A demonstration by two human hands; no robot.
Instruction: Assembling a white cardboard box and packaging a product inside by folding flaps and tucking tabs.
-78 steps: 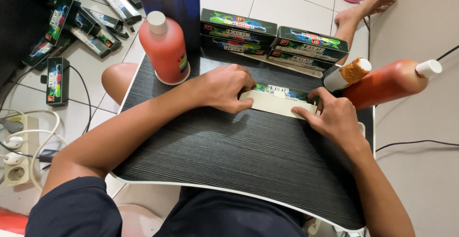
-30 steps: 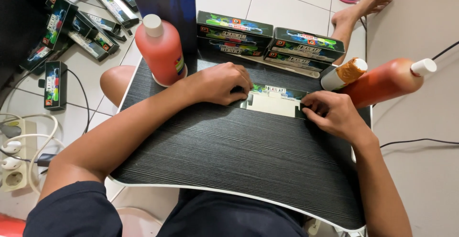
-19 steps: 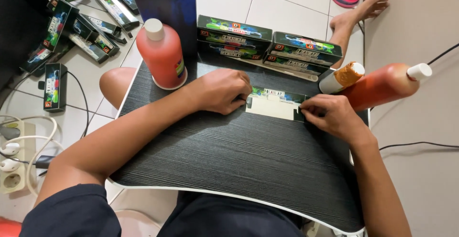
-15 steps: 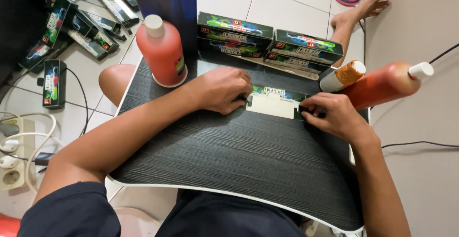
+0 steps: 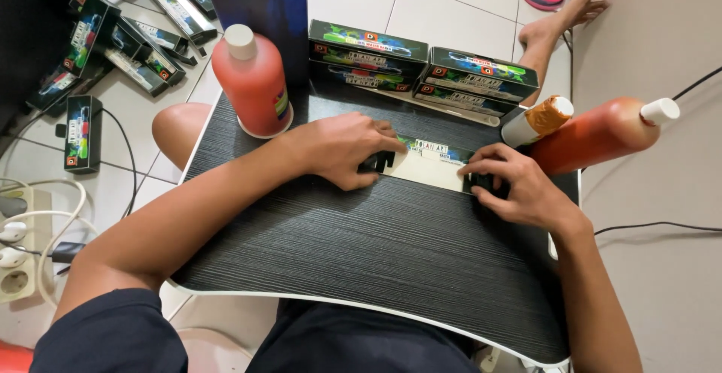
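My left hand [image 5: 342, 150] lies palm down, fingers curled over the left end of a long flat carton [image 5: 435, 168], pressing it onto the dark lap table [image 5: 361, 260]. My right hand [image 5: 519, 189] pinches the carton's right end, fingertips tucked at the black flap there. The carton lies pale side up between my hands, at about 12 o'clock on the table. I judge I am folding this box into shape; the next move likely calls for a steady hold at the left while the right end flap is worked.

At 10 o'clock stands a red bottle [image 5: 252, 83]; at 2 o'clock an orange bottle [image 5: 602, 132] lies tilted beside a smaller tube [image 5: 538, 119]. Finished dark boxes [image 5: 421, 76] are stacked beyond, at 12.
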